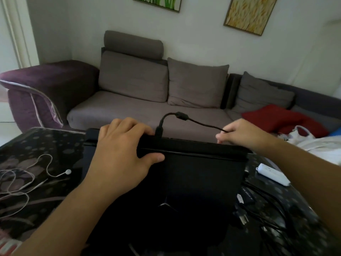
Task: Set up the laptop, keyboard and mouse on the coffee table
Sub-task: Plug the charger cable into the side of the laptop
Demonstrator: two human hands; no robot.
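Your left hand (121, 154) covers part of the laptop's (193, 182) rear edge. The black cable (199, 122) disappears into your right hand (243, 132); its run beyond is hidden. The laptop's near edge is lost in dark shadow at the bottom of the frame. Black cords (267, 209) right of the laptop are motion-blurred; you cannot tell them apart. The earphone wire (18, 182) is cut off at the left edge. Both wall pictures (249, 13) are cropped at the top.
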